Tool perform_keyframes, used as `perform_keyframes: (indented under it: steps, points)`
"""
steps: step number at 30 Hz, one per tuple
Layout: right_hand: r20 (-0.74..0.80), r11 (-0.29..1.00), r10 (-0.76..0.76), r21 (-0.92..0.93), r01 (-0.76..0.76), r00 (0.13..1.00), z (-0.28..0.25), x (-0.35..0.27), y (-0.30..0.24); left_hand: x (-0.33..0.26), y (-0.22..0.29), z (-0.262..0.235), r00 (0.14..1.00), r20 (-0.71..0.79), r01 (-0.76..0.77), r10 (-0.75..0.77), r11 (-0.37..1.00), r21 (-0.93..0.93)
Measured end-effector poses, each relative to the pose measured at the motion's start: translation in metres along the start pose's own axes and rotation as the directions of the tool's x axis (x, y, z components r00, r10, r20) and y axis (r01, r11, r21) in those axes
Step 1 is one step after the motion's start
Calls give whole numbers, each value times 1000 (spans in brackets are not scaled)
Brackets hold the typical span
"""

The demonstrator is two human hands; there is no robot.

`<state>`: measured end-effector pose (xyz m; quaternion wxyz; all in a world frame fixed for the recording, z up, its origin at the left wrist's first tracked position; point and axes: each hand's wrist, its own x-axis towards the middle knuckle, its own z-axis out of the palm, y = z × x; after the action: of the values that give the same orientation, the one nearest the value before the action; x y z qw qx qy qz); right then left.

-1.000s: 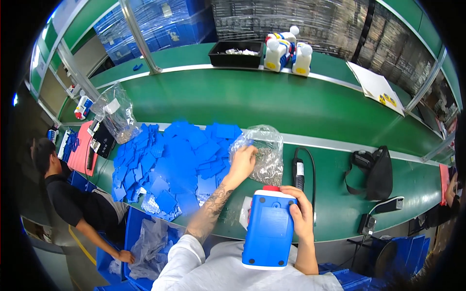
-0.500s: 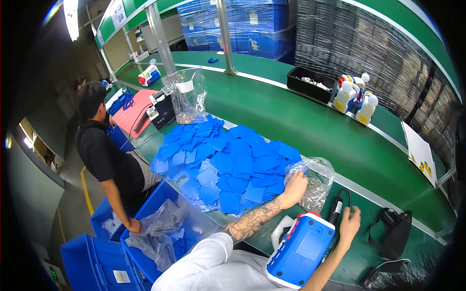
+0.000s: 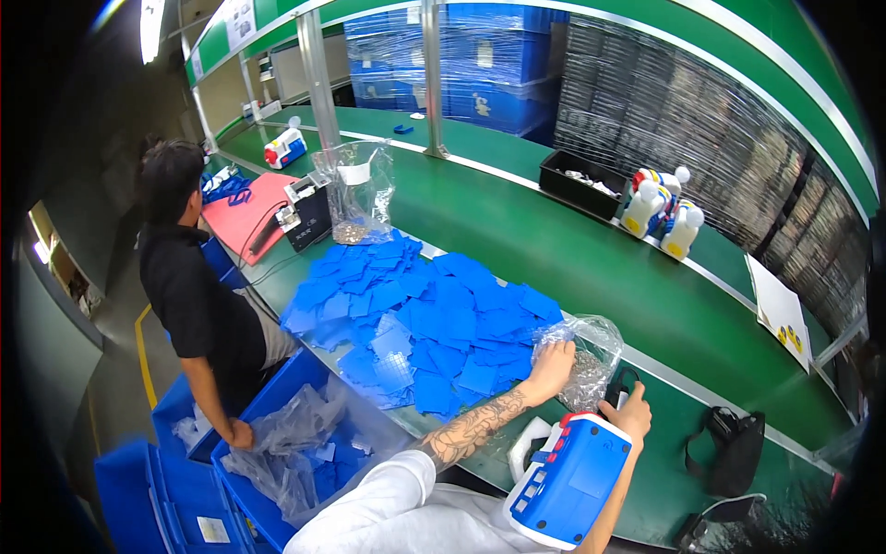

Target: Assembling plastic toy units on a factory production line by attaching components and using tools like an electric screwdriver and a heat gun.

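My left hand (image 3: 552,371) reaches into the mouth of a clear plastic bag (image 3: 595,355) of small metal parts, probably screws. Its fingers are bent together, and what they pinch is hidden. My right hand (image 3: 629,415) closes round a dark corded electric screwdriver (image 3: 623,399), mostly covered by the fingers. Between my forearms, close to my body, rests a blue-and-white plastic device (image 3: 577,480) with red trim, tilted. A white curved part (image 3: 528,447) lies just left of it. A large heap of thin blue plastic sheets (image 3: 452,319) spreads left of my left hand.
A co-worker (image 3: 198,277) stands at left, one hand at a blue bin (image 3: 277,397) holding crumpled plastic. Across the green bench (image 3: 480,217) are a second bag (image 3: 355,198), a black tray (image 3: 581,185) and several white-and-blue devices (image 3: 660,212). A black pouch (image 3: 729,448) lies right.
My right hand has moved left and forward from beside the screwdriver and closed on it. My left hand stays at the bag. The view has shifted slightly.
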<state>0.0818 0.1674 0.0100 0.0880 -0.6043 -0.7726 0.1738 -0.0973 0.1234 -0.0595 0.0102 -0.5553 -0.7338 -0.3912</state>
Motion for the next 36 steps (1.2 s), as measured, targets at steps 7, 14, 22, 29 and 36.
perform_keyframes:
  steps: [7,14,22,29,36]
  points:
    - [-33,988,-32,150,37,999,-6,28,44,4,1,0,988,-146,-28,-44,890,-456]
    - [39,616,193,773,-152,980,6,38,68,10,-4,-35,978,-185,13,-94,918,-397]
    - [257,-256,56,938,-235,965,-6,9,87,6,-2,-27,995,-70,23,-71,843,-537]
    - [249,-416,-4,880,-228,968,-20,15,82,9,21,-53,997,-43,20,-60,774,-632]
    - [-62,-770,178,613,178,982,-47,21,83,12,26,-65,999,-45,-19,-16,727,-686]
